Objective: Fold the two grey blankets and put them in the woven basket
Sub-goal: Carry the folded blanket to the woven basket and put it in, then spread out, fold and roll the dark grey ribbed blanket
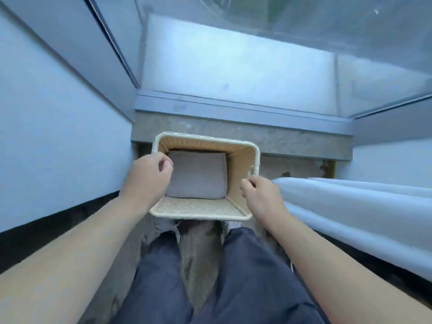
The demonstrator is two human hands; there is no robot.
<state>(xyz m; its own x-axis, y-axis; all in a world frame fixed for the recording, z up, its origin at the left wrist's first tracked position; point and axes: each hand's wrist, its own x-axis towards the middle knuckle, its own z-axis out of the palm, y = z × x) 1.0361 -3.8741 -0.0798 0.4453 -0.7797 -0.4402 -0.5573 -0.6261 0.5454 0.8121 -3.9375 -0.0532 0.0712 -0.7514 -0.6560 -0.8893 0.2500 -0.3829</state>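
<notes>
Grey blanket [197, 176] lies folded in the woven basket [201, 208], left hand [149, 177] and right hand [260, 195] at its side rims, fingers [167, 163] curled, grip unclear.

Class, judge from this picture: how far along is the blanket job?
Done: a folded grey blanket lies in the basket. Whether a second is folded beneath it cannot be told; no other grey blanket shows outside. In hand: the left hand and right hand are at the basket's side rims, fingers curled; a grip is unclear. Left: perhaps only confirming the second blanket.
</notes>
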